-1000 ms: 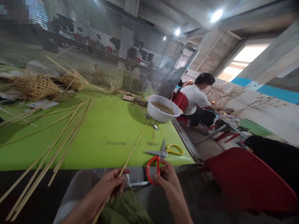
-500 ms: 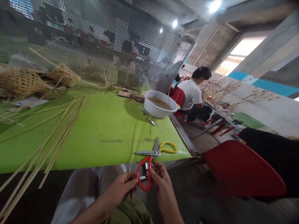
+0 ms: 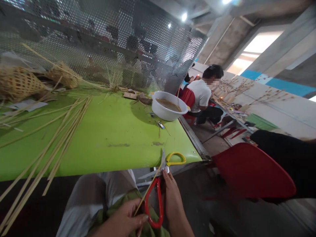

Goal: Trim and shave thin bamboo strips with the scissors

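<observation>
Low in front of me, a thin bamboo strip is pinched in my left hand, slanting up across the scissors. The scissors have one red and one yellow handle, and their blades are spread apart. My right hand grips them near the pivot, fingertips pressed to the metal. The left thumb lies close to the red loop; whether it touches I cannot tell. Both hands are over my lap, just below the front edge of the green table.
Several bamboo strips overhang the table at left, with woven baskets behind. A white basin of murky liquid stands at the back right, small metal pieces nearby. A red chair is at right; a seated person is beyond.
The scissors have come down and toward me, off the table edge, their red handle lower. My left hand has moved down and left, and the strip now crosses the blades.
</observation>
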`<state>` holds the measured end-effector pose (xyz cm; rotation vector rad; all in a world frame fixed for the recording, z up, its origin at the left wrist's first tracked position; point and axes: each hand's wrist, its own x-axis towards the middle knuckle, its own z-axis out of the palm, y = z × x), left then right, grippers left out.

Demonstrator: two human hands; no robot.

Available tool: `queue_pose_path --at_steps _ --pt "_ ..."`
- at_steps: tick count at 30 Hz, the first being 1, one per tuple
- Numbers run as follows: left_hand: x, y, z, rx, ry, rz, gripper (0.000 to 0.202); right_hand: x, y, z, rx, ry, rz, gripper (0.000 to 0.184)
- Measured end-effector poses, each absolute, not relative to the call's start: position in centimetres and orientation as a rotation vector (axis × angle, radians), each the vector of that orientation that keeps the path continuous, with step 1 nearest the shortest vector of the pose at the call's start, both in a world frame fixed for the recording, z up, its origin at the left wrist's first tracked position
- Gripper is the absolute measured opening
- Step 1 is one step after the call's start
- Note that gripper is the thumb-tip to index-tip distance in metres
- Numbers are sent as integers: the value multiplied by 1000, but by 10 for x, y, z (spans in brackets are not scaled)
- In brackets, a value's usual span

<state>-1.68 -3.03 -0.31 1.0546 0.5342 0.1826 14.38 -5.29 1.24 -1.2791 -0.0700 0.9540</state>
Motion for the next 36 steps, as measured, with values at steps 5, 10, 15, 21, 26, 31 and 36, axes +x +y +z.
queue_pose_path --at_steps 5,10,15,21,26,31,36 --pt "-15 -33 -12 1057 582 249 41 142 -54 6 -1301 -186 987 36" --pt "-17 -24 -2 1047 658 278 45 155 -57 -5 -1468 -234 934 40" --pt "-21 -20 4 1090 678 300 43 181 -60 3 -1604 -693 503 26" --pt "-22 -23 8 1093 643 281 42 199 -60 16 -1984 -1147 -55 34" --pt "-25 -23 18 1107 653 264 44 201 -59 18 -2066 -1199 -258 19" --pt "-24 -22 16 1108 729 288 38 189 -62 8 -2071 -1229 -247 26" --pt "-22 -20 12 1087 729 282 35 179 -63 2 -2089 -1223 -272 29"
